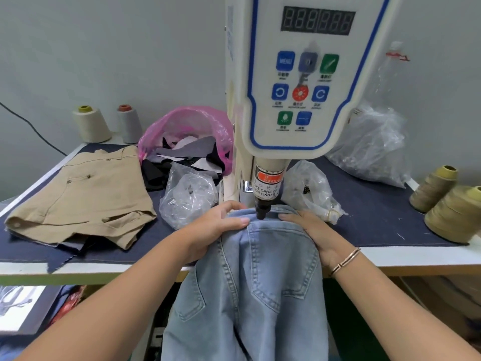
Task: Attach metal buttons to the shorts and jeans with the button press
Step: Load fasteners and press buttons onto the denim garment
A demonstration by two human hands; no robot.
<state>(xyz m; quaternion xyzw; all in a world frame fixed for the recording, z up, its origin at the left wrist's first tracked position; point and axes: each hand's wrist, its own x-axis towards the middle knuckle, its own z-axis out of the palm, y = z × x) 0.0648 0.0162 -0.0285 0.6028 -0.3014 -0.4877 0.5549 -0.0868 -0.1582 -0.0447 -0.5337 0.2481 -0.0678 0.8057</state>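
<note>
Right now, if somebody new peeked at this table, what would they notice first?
Probably the big white button press with its colourful buttons, standing tall in the middle. Right under its dark tip, the left hand and the right hand hold light blue jeans by the waistband. Next they might spot the tan shorts lying to the left and the pink plastic bag of scraps behind.

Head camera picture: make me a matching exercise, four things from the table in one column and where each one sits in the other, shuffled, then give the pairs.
Things
1. jeans
2. tan shorts
3. pink bag
4. olive thread cones

Places
A. right edge of the table
B. lying flat on the left of the table
C. under the press head, held by both hands
D. behind the clear bags, left of the press column

Pairs: 1-C, 2-B, 3-D, 4-A
</note>
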